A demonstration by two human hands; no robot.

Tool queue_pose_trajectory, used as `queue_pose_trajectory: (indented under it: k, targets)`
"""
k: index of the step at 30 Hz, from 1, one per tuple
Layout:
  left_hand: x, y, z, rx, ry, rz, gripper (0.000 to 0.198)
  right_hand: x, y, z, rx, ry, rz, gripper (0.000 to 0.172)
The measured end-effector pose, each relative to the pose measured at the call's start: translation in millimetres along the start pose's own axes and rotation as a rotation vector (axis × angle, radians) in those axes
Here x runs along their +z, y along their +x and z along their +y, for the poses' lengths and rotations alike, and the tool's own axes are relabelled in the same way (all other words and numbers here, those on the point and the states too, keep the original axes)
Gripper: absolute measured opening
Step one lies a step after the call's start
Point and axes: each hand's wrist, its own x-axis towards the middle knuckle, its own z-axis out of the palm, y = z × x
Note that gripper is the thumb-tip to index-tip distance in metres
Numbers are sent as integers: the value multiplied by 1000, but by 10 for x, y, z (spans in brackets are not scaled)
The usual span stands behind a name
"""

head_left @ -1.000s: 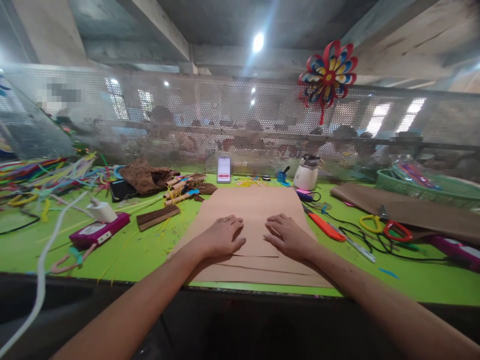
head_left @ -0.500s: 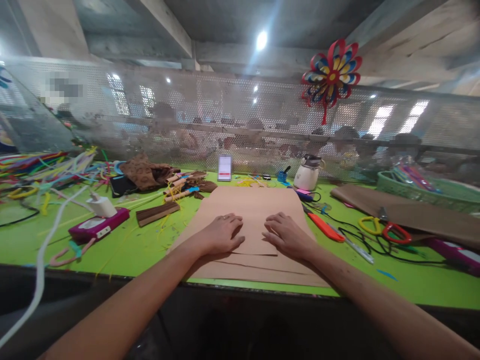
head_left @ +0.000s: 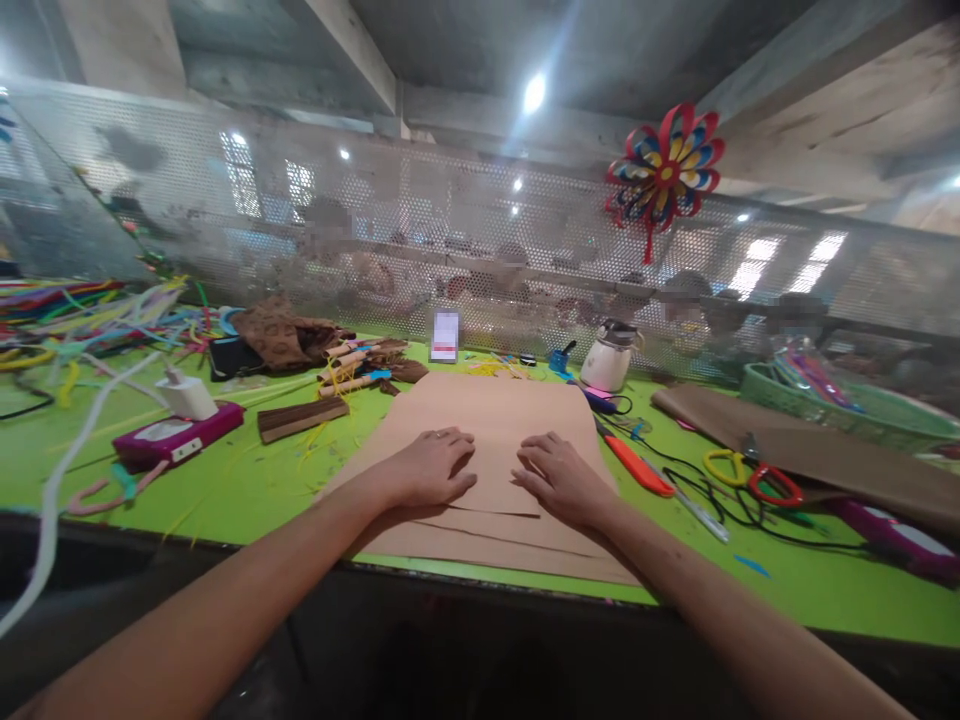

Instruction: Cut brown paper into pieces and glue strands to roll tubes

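Note:
Several sheets of light brown paper [head_left: 495, 405] lie stacked and slightly offset on the green table, their near edges showing as separate layers. My left hand [head_left: 431, 468] rests on the left half of the top sheet, palm down with fingers loosely spread and a ring on one finger. On the right half lies my right hand [head_left: 561, 477], also palm down, its fingers apart and a little bent. A strip of bare paper shows between the two hands. Neither hand grips anything.
Right of the paper lie an orange-handled cutter [head_left: 637, 465], a silver pen-like tool [head_left: 697, 505], scissors [head_left: 772, 484] and black cords. A white kettle [head_left: 606, 362] and a phone [head_left: 444, 335] stand behind. Leftward are rolled paper pieces [head_left: 352, 380] and a purple power strip [head_left: 180, 437].
The camera view has tilted and shifted slightly, so the table items sit a little further left. Both hands stay flat on the paper in nearly the same pose.

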Motion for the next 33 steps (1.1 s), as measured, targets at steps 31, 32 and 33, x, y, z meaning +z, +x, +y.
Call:
queue_pose_trajectory:
  k: [31, 32, 33]
  targets:
    - [-45, 24, -33, -5, -102, -14, 46, -166, -80, 119, -35, 22, 324, 16]
    - [-41, 23, -44, -11, -110, -9, 47, -177, -71, 131, -11, 54, 344, 15]
    - [-38, 22, -52, -15, -116, -3, 48, -181, -63, 145, 13, 81, 373, 15]
